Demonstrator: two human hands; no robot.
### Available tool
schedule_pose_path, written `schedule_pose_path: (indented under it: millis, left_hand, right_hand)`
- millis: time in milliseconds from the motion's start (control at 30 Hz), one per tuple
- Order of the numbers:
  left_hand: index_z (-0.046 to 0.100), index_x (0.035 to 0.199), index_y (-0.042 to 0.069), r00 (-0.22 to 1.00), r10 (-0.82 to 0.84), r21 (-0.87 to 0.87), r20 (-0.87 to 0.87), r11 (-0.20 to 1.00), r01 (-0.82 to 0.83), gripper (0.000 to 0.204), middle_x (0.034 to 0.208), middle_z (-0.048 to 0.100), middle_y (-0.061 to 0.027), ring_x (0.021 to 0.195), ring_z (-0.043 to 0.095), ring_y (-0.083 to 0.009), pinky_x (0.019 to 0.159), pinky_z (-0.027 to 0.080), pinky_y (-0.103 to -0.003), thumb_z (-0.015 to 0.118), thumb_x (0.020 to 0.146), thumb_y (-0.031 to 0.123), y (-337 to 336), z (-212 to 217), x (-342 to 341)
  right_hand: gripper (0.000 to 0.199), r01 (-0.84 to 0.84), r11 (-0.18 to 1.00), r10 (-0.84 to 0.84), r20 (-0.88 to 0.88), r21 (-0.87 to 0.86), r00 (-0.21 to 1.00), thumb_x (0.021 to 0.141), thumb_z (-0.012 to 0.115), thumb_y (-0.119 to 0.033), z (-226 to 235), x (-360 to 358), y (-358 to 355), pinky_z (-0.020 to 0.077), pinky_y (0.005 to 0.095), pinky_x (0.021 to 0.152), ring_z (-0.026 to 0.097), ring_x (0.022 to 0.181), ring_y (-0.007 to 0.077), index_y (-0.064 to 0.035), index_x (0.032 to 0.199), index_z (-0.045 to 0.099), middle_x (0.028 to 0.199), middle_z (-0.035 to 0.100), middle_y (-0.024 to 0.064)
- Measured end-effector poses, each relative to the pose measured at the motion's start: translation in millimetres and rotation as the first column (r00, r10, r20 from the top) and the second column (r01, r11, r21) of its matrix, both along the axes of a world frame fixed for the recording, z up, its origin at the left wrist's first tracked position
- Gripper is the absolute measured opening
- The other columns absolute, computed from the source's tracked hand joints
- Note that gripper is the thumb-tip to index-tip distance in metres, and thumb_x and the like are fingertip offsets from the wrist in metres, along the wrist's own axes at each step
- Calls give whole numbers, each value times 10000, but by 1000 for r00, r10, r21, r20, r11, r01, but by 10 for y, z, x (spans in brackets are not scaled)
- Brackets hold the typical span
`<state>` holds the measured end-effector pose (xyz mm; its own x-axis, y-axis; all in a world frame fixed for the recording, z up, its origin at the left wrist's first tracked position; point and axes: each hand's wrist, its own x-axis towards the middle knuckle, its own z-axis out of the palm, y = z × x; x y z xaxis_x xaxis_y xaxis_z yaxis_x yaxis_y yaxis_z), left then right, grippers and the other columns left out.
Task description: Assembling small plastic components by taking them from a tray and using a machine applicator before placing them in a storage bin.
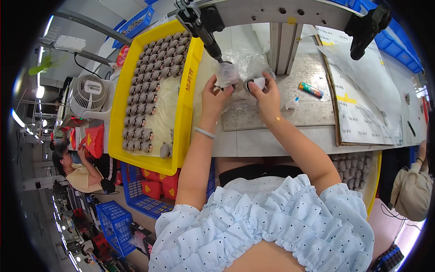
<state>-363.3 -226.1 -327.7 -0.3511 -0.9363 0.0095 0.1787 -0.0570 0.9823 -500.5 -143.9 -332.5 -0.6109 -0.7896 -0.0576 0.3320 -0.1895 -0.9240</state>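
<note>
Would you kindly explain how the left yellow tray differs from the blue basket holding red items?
The yellow tray has solid walls; the blue basket is latticed. The tray holds grey rounded pieces; the basket, red items. The tray sits higher than the basket. Both are open-topped.

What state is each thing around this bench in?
Yellow tray: partly filled with grey pieces.
Left hand: closed on a pale piece.
Right hand: closed on a black-and-white piece.
Blue basket: holding red items.
Fan: spinning or not, unclear.
Small bottle: blue tip on.
Green-and-orange object: lying flat.
</note>
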Motion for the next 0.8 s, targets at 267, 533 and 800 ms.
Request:
schedule_pose_path:
  millis: [267,533,800]
  left_hand:
    - [502,1178,-8,918,-178,-137,354,961,239,584,1078,571,-67,1005,525,-170,871,411,-307,767,715,231,-95,-79,-42]
    - [487,1204,8,913,406,-579,50,756,-305,357,1127,559,-119,1122,486,-201,988,339,-349,548,872,123,69,878,0]
    - [556,1004,19,923,-326,-413,206,826,384,250,831,608,-26,687,543,-107,662,439,-234,522,903,246,-486,2759,-122]
  right_hand:
    - [670,-331,944,331,-70,23,941,765,701,-57,-167,-181,919,430,262,863,507,991,131,23,1320,334,1131,484,79]
    - [695,-327,945,326,-150,15,933,735,696,11,-431,-194,1034,412,251,861,498,985,128,8,1332,340,1115,479,53]
    - [659,-355,935,344,-194,-22,919,738,656,28,-371,-147,1036,403,259,881,509,991,137,8,1325,356,1112,514,69]
